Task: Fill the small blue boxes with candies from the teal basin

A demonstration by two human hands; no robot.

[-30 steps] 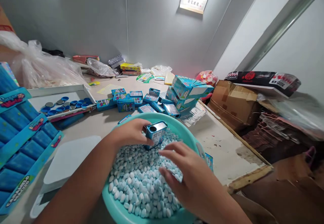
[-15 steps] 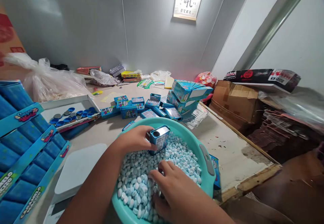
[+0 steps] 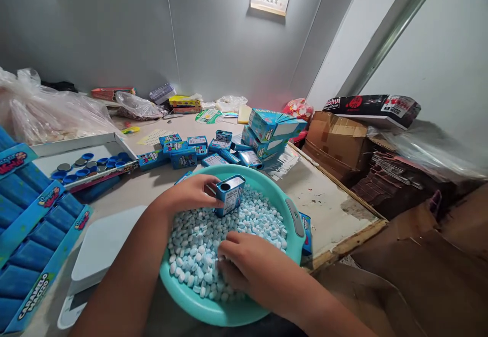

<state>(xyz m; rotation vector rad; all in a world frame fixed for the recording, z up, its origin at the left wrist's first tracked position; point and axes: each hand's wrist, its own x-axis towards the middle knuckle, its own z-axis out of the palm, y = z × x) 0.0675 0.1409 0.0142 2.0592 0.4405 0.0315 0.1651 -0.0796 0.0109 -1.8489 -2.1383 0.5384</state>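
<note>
My left hand [image 3: 198, 192] grips a small blue tin [image 3: 230, 195] by its near left side. The tin stands upright, its round top hole uncovered, over pale blue and white candies [image 3: 198, 250]. These fill a turquoise basin [image 3: 213, 315]. Lower in the basin, my right hand [image 3: 244, 261] is curled with its fingertips down among the candies. What lies inside those fingers is hidden.
Several blue tins [image 3: 183, 158] lie behind the basin, beside stacked display boxes [image 3: 267, 126]. To the left are a white tray [image 3: 82, 149] of blue caps, a white scale [image 3: 104, 243] and a filled display rack [image 3: 34, 235]. Cardboard boxes [image 3: 335, 144] stand right.
The whole view has shifted, so things appear further left and higher. My right hand's fingers have closed more tightly among the candies. The left hand keeps its hold on the tin.
</note>
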